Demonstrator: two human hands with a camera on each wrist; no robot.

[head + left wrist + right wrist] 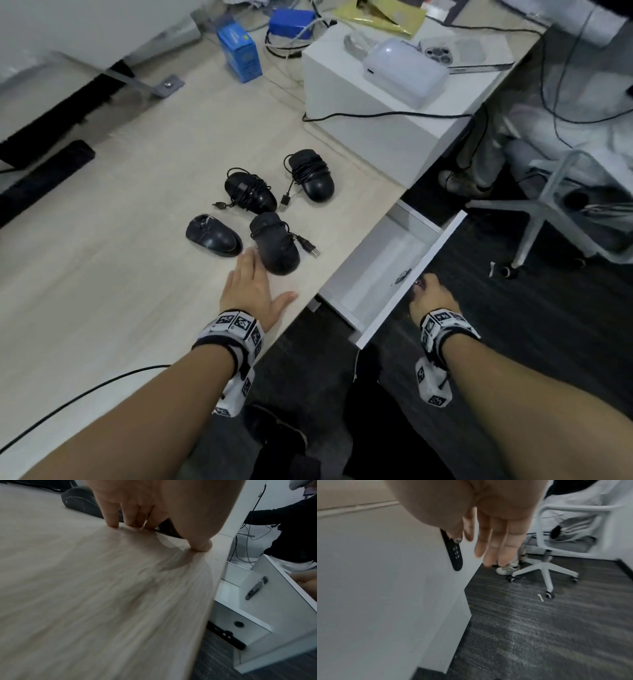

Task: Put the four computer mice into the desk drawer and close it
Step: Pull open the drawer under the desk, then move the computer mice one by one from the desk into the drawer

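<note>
Four black computer mice with wrapped cables lie on the pale wooden desk: the nearest mouse, one to its left and two farther back. My left hand lies flat on the desk with straight fingers, fingertips right beside the nearest mouse; the left wrist view shows the left hand with its fingertips on the wood and a dark mouse behind. The white drawer stands pulled out and looks empty. My right hand hangs at the outer face of the drawer front, fingers loose.
A white box with a pale device and a phone stands behind the mice. Blue boxes and cables lie at the back. A white office chair and someone's shoes are on the dark floor to the right. A black cable crosses the desk.
</note>
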